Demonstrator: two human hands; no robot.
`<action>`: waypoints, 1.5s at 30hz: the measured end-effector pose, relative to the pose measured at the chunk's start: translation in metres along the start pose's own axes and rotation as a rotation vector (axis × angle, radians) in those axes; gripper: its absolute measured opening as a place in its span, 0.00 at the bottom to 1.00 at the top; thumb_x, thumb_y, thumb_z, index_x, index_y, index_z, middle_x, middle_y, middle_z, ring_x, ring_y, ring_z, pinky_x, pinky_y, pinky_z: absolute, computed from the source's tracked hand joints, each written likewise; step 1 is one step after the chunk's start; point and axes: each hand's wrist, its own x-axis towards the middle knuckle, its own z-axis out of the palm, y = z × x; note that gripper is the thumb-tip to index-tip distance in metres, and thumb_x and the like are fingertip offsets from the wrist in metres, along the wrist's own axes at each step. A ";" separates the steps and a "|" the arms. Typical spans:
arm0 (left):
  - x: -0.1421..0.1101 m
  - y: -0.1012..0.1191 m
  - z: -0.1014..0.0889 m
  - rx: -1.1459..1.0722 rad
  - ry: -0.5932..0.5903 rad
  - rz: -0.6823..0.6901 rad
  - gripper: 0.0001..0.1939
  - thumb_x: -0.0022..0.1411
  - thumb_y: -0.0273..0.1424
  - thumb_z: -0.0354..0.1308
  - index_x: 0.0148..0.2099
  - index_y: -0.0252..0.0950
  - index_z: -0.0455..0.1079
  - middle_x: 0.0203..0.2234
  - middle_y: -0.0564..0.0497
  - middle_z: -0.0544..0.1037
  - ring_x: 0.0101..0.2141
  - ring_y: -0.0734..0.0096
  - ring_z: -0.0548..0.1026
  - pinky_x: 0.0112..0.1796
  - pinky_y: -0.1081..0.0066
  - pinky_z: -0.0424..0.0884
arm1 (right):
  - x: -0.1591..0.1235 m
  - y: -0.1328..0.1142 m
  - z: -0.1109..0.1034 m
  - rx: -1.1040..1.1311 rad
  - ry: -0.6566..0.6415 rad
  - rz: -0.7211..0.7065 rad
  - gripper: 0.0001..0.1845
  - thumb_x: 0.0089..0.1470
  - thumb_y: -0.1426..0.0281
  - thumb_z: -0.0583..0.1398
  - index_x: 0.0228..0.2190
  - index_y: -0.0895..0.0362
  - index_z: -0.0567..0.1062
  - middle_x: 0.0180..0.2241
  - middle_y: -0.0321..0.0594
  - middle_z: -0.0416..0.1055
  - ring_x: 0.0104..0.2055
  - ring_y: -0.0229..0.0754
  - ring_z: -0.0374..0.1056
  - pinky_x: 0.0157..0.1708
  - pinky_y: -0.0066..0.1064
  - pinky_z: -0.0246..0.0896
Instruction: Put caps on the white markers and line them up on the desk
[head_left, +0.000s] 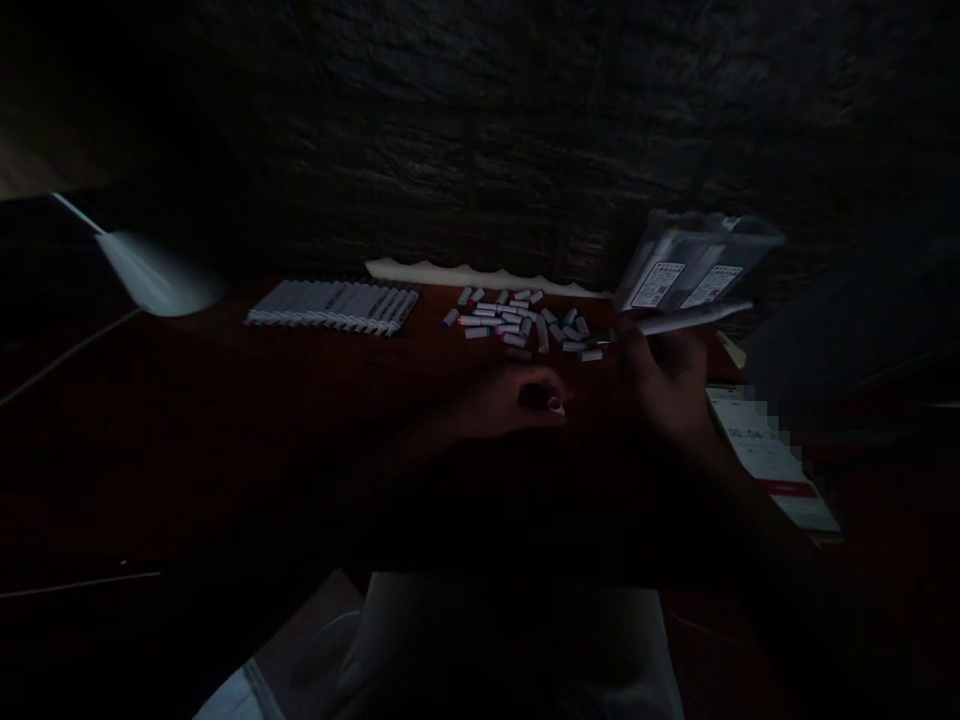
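Observation:
Over the dark reddish table (225, 430), my left hand (517, 395) is closed on a small white marker cap (556, 406), its round end facing me. To the right, my right hand (664, 375) is closed around a white marker (694, 317), held nearly level with one end pointing right. Between and beyond my hands lies a loose heap of marker caps (514, 318), white with coloured ends. At the left, a row of white markers (334, 304) lies side by side. The dim light hides finer finger detail.
A clear plastic case (697, 260) with two labels stands at the back right, close behind my right hand. A white lamp (154, 275) is at the left. Printed paper (772, 460) lies at the right edge. A dark textured wall (465, 140) rises behind the table.

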 end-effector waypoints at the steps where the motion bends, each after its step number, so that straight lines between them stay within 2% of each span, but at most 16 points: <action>1: 0.000 0.001 0.001 -0.009 -0.005 -0.009 0.08 0.57 0.30 0.67 0.39 0.36 0.74 0.36 0.51 0.81 0.38 0.68 0.78 0.44 0.67 0.73 | -0.002 -0.003 0.000 -0.009 -0.022 -0.012 0.19 0.57 0.52 0.61 0.29 0.55 0.75 0.24 0.36 0.71 0.27 0.38 0.69 0.26 0.30 0.66; 7: 0.004 -0.001 0.005 -0.023 0.089 -0.081 0.09 0.57 0.34 0.67 0.40 0.37 0.77 0.36 0.52 0.81 0.39 0.66 0.79 0.44 0.66 0.74 | -0.011 -0.017 -0.007 -0.073 -0.163 -0.078 0.11 0.58 0.57 0.62 0.34 0.50 0.76 0.35 0.39 0.76 0.38 0.43 0.74 0.39 0.38 0.73; 11: 0.005 -0.005 0.005 -0.104 0.176 -0.118 0.10 0.60 0.36 0.64 0.44 0.39 0.78 0.39 0.52 0.82 0.41 0.63 0.79 0.45 0.66 0.75 | -0.011 -0.017 -0.013 -0.174 -0.232 -0.133 0.07 0.58 0.59 0.62 0.33 0.47 0.76 0.33 0.38 0.76 0.34 0.43 0.73 0.36 0.38 0.73; 15: 0.005 -0.006 0.005 -0.166 0.235 -0.150 0.10 0.62 0.34 0.63 0.44 0.38 0.78 0.40 0.52 0.82 0.41 0.62 0.79 0.45 0.66 0.76 | -0.012 -0.011 -0.016 -0.297 -0.239 -0.193 0.06 0.58 0.59 0.63 0.35 0.47 0.77 0.34 0.38 0.76 0.35 0.43 0.73 0.35 0.37 0.73; 21: 0.005 -0.002 0.002 -0.218 0.214 -0.213 0.10 0.61 0.35 0.63 0.44 0.37 0.78 0.38 0.51 0.82 0.39 0.66 0.80 0.44 0.68 0.76 | -0.014 -0.004 -0.021 -0.364 -0.257 -0.206 0.08 0.56 0.62 0.64 0.38 0.49 0.78 0.35 0.40 0.77 0.34 0.45 0.75 0.31 0.36 0.73; 24: 0.004 -0.002 0.002 -0.261 0.193 -0.238 0.12 0.60 0.35 0.64 0.44 0.36 0.77 0.39 0.51 0.82 0.39 0.66 0.80 0.42 0.70 0.76 | -0.012 -0.004 -0.022 -0.375 -0.311 -0.271 0.07 0.56 0.65 0.64 0.38 0.50 0.78 0.36 0.39 0.78 0.36 0.45 0.75 0.33 0.35 0.73; 28: 0.004 -0.001 0.002 -0.274 0.223 -0.263 0.12 0.58 0.34 0.67 0.44 0.37 0.78 0.39 0.51 0.82 0.39 0.67 0.80 0.42 0.70 0.76 | -0.009 -0.002 -0.022 -0.421 -0.401 -0.365 0.07 0.56 0.66 0.63 0.39 0.50 0.77 0.38 0.38 0.79 0.37 0.45 0.76 0.35 0.36 0.73; 33: 0.005 0.001 0.002 -0.289 0.237 -0.301 0.12 0.56 0.35 0.68 0.43 0.38 0.78 0.38 0.52 0.82 0.39 0.66 0.80 0.42 0.70 0.75 | -0.005 -0.006 -0.018 -0.447 -0.403 -0.445 0.09 0.55 0.68 0.62 0.40 0.48 0.78 0.36 0.38 0.79 0.36 0.47 0.77 0.37 0.38 0.73; 35: 0.005 0.002 0.001 -0.309 0.246 -0.317 0.12 0.56 0.36 0.68 0.42 0.38 0.79 0.37 0.52 0.82 0.38 0.66 0.80 0.41 0.70 0.75 | -0.004 -0.008 -0.017 -0.447 -0.421 -0.446 0.09 0.56 0.68 0.62 0.40 0.49 0.79 0.35 0.38 0.79 0.36 0.47 0.77 0.35 0.37 0.73; 37: 0.005 0.004 0.002 -0.326 0.257 -0.321 0.11 0.56 0.36 0.68 0.41 0.38 0.79 0.37 0.52 0.82 0.38 0.67 0.80 0.40 0.71 0.75 | -0.002 -0.007 -0.018 -0.495 -0.382 -0.433 0.09 0.57 0.66 0.61 0.39 0.50 0.79 0.34 0.40 0.79 0.35 0.47 0.76 0.33 0.37 0.72; 41: 0.005 0.006 0.004 -0.401 0.216 -0.336 0.10 0.59 0.37 0.65 0.40 0.37 0.78 0.34 0.51 0.82 0.36 0.68 0.80 0.38 0.71 0.75 | 0.003 0.004 -0.022 -0.675 -0.229 -0.317 0.10 0.59 0.64 0.60 0.38 0.55 0.79 0.35 0.43 0.79 0.35 0.47 0.76 0.34 0.38 0.72; 45: 0.005 0.006 0.005 -0.410 0.215 -0.344 0.11 0.59 0.38 0.65 0.40 0.36 0.79 0.33 0.51 0.82 0.35 0.68 0.80 0.37 0.72 0.75 | 0.001 0.010 -0.023 -0.605 -0.230 -0.230 0.11 0.60 0.64 0.60 0.41 0.54 0.79 0.39 0.44 0.79 0.39 0.47 0.76 0.38 0.38 0.73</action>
